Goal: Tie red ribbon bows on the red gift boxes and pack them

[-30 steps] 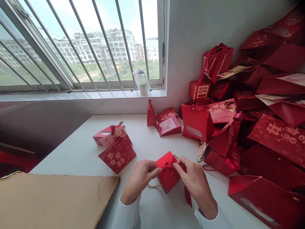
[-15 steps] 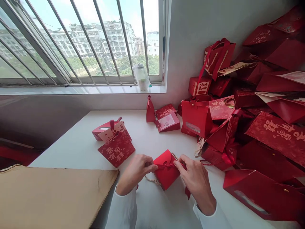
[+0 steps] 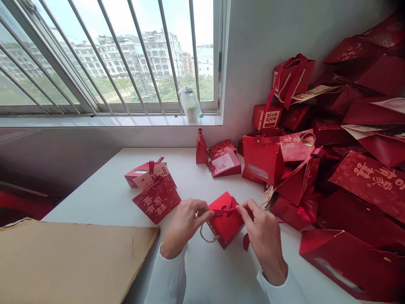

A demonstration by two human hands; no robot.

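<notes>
Red gift box (image 3: 226,228), red ribbon (image 3: 225,212), red bag (image 3: 370,181) with gold characters, brown cardboard sheet (image 3: 72,261), white table (image 3: 107,190)

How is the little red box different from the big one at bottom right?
The little red box has its ribbon in the left hand and right hand; the big red box lies untouched on the table. The little box is much smaller, and the big box shows a clear window. Both are red.
</notes>
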